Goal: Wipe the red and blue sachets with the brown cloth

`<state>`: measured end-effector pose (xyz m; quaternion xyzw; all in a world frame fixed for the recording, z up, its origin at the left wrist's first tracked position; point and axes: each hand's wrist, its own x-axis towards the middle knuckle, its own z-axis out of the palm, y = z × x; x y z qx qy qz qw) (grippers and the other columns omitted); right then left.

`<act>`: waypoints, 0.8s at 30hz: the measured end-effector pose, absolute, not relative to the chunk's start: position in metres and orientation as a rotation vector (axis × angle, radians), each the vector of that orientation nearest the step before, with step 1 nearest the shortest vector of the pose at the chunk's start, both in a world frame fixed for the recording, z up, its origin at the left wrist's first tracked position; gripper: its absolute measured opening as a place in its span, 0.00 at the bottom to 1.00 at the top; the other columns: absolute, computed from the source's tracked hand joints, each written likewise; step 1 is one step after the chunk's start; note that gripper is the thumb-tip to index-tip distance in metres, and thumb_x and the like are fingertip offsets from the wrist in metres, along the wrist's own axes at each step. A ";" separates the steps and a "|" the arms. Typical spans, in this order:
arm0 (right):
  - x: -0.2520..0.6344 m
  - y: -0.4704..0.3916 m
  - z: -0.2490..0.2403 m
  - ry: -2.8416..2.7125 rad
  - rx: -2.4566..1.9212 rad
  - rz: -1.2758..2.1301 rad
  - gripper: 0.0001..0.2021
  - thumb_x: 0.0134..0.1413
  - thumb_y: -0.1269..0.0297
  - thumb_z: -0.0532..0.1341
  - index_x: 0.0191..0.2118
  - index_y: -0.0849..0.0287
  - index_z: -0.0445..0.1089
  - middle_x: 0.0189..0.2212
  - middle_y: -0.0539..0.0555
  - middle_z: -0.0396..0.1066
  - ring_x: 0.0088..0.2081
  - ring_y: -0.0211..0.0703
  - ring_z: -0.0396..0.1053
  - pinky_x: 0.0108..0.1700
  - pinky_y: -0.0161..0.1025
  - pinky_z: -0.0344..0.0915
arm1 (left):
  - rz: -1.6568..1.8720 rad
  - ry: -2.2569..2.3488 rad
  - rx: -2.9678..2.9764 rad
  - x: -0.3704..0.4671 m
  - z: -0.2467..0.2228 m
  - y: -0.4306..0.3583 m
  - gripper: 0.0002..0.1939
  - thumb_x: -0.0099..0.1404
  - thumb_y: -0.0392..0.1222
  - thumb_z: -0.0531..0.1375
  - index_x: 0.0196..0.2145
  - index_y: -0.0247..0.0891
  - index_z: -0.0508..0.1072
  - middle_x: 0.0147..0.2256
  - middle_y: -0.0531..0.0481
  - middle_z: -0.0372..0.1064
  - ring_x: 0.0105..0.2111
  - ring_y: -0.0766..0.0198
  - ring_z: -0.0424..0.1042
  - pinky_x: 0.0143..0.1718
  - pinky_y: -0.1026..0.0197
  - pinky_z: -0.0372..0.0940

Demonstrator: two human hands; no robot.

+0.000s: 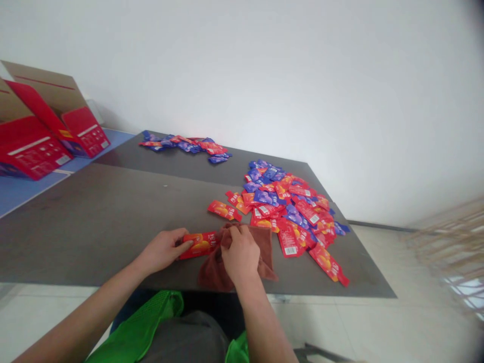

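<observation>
My left hand [166, 249] pinches one end of a red pouch [200, 244] with an orange fruit picture, just above the table's front part. The pouch's other end goes under a brown cloth [215, 272]. My right hand [240, 249] is closed on the bunched cloth around that end, its fingertips curled down into the fabric. Part of the cloth spreads flat on the table to the right of the hand. Close by on the right lies a heap of red and purple pouches [291, 206], with a single red pouch [224, 209] at its left edge.
A second, smaller row of pouches [185, 143] lies along the far edge of the dark table [113, 201]. Open red cardboard boxes [81, 131] stand on a blue surface [11, 194] at the left. A white wall [242, 75] rises behind.
</observation>
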<state>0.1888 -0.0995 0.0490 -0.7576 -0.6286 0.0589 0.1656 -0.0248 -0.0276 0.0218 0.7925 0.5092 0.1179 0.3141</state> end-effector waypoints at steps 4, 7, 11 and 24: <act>0.146 -0.097 0.046 -2.018 -1.859 0.210 0.07 0.64 0.58 0.59 0.44 0.49 0.71 0.45 0.53 0.68 0.44 0.46 0.67 0.39 0.37 0.65 | 0.326 1.342 2.059 -0.023 0.021 -0.026 0.13 0.63 0.51 0.54 0.27 0.40 0.67 0.25 0.54 0.69 0.29 0.61 0.67 0.31 0.64 0.55; 0.155 -0.091 0.031 -1.960 -2.029 0.214 0.06 0.63 0.60 0.59 0.42 0.51 0.72 0.44 0.55 0.68 0.43 0.47 0.67 0.36 0.37 0.64 | 0.286 1.388 2.101 -0.022 0.021 -0.026 0.14 0.64 0.52 0.54 0.27 0.40 0.68 0.25 0.54 0.69 0.28 0.61 0.67 0.30 0.63 0.53; 0.200 -0.089 0.031 -1.752 -2.295 0.123 0.09 0.67 0.63 0.55 0.44 0.53 0.72 0.44 0.57 0.68 0.43 0.48 0.68 0.36 0.39 0.64 | 0.288 1.387 2.117 -0.022 0.021 -0.028 0.17 0.66 0.55 0.54 0.29 0.41 0.68 0.25 0.54 0.68 0.28 0.61 0.67 0.30 0.63 0.52; 0.192 -0.091 0.027 -1.814 -2.248 0.210 0.08 0.66 0.61 0.57 0.45 0.53 0.71 0.45 0.56 0.68 0.44 0.47 0.68 0.37 0.37 0.63 | 0.261 1.399 2.176 -0.022 0.019 -0.027 0.17 0.67 0.54 0.52 0.28 0.40 0.67 0.24 0.55 0.67 0.27 0.62 0.67 0.29 0.63 0.51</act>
